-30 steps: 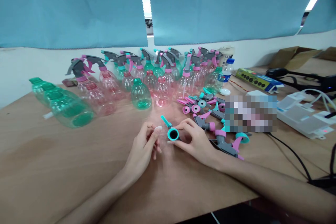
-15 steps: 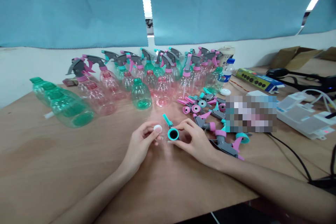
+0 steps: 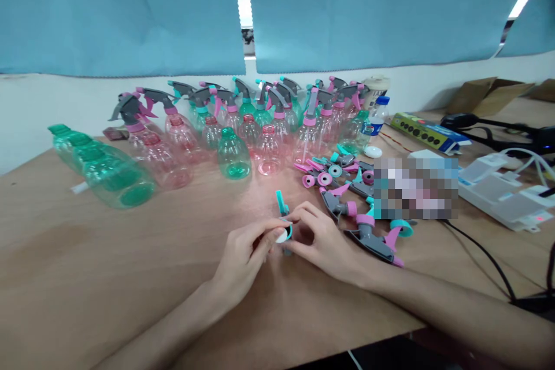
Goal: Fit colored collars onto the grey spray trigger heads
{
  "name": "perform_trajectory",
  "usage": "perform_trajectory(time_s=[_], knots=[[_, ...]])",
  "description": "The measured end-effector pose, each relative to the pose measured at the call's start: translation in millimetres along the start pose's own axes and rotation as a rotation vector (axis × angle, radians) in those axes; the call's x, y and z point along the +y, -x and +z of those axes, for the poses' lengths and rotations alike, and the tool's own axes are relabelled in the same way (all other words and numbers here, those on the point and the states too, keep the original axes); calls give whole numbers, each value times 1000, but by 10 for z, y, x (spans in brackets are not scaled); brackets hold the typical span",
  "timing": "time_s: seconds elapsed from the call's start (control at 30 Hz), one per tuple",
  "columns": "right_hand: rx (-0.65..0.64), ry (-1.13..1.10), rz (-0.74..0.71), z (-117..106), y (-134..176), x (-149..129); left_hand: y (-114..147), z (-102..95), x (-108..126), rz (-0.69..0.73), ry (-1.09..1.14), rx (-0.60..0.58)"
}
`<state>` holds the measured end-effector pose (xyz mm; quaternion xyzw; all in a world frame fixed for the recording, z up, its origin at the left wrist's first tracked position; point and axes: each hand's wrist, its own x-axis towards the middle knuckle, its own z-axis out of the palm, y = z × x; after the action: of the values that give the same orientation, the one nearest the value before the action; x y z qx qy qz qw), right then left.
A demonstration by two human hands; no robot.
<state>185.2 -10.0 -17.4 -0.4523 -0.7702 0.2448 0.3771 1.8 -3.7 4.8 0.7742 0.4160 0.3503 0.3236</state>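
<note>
Your left hand (image 3: 243, 257) pinches a white disc (image 3: 281, 236) at the mouth of a teal-and-grey spray head (image 3: 282, 204); contact unclear. Your right hand (image 3: 323, 241) grips that spray head, thumb and fingers, over the table (image 3: 173, 260). Loose sprayers (image 3: 369, 235) lie rightward; bottles (image 3: 234, 156) stand beyond.

Your left hand (image 3: 247, 251) partly hides a white disc (image 3: 281, 236), itself masking part of the spray head (image 3: 281, 201). A pixelated patch (image 3: 416, 188) obscures what lies right; frame edges crop your forearms (image 3: 182, 324).
</note>
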Motion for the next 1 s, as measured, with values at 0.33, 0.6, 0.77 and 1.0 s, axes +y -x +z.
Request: perform_trajectory(time_s=[0.33, 0.6, 0.77, 1.0], knots=[[-22, -45, -21, 11, 13, -37, 20, 17, -43, 114, -126, -43], [-21, -53, -21, -34, 8, -50, 32, -41, 52, 442, -366, 179], [-39, -34, -8, -27, 14, 15, 14, 0, 65, 579, -406, 133], [-31, -35, -18, -6, 27, 52, -4, -12, 42, 545, -445, 102]])
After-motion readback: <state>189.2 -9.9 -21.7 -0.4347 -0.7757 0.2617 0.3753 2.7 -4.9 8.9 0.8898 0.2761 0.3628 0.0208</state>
